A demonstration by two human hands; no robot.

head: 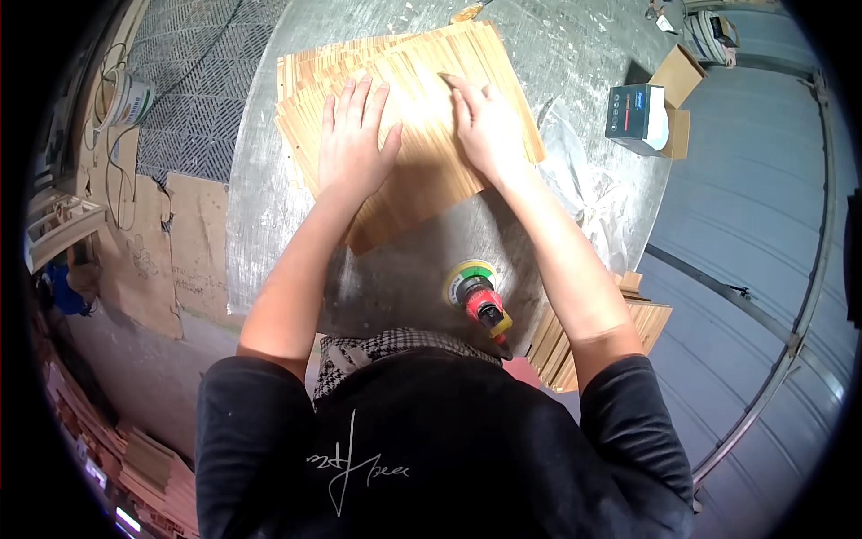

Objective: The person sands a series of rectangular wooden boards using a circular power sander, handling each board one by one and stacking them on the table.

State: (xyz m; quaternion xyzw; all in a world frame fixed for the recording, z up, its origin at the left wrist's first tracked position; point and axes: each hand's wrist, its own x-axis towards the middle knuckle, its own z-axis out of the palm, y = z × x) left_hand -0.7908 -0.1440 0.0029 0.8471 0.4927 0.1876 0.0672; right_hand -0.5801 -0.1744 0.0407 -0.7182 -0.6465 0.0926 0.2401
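A fanned stack of striped wooden panels lies on a metal-topped table in front of me. My left hand rests flat on the left part of the top panel, fingers spread. On the panel's right part lies my right hand, its fingers slightly bent and pointing up and left; it appears to hold nothing. Between my forearms, near the table's front edge, stands a red and black pneumatic orbital sander with a green and yellow pad.
A clear plastic bag lies right of the panels, with an opened box beyond it. More wooden boards are stacked below my right forearm. A white bucket stands at left; cardboard sheets cover the floor there.
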